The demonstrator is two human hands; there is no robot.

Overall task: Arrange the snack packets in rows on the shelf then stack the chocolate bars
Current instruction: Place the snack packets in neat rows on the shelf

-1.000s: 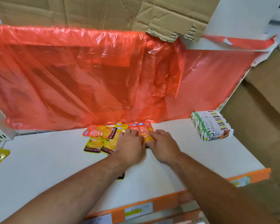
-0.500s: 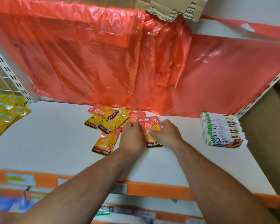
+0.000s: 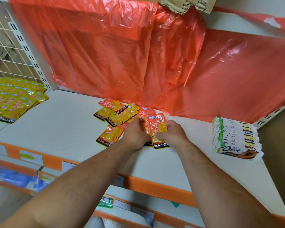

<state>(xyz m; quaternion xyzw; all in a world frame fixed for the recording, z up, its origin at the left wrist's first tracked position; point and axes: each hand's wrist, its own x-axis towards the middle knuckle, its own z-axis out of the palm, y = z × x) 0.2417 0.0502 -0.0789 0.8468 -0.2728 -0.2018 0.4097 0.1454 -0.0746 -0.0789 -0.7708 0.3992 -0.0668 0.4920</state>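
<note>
Both hands are meeting over the middle of the white shelf [image 3: 56, 125]. The left hand [image 3: 135, 134] is closing its grip round the left edge of a small bunch of orange snack packets [image 3: 155, 126]. The right hand [image 3: 173, 134] is pinching the same bunch from the right, with its thumb lying across the front of the nearest packet. The bunch is standing tilted up toward the camera, and its black "KONCHEW" bottom edge is sitting low by the shelf board — whether it is touching the board I cannot tell.

Just left of the hands and a little behind them, a loose pile [image 3: 115, 116] of yellow and orange packets is lying flat and overlapping. Its far end is reaching the foot of the orange plastic sheet [image 3: 122, 55] that is hanging across the back of the shelf. One packet of the pile is running under the left hand.

The chocolate bars [image 3: 235, 139] are sitting in one neat stack at the right end of the same shelf, well apart from the hands, with the "Dove" wrapper facing forward.

On the neighbouring shelf to the left, yellow packets [image 3: 13, 101] are lying in overlapping rows before a wire grid [image 3: 5, 46]. An orange price strip [image 3: 155, 186] is running along the shelf's front edge, and torn cardboard [image 3: 184, 5] is showing at the top.
</note>
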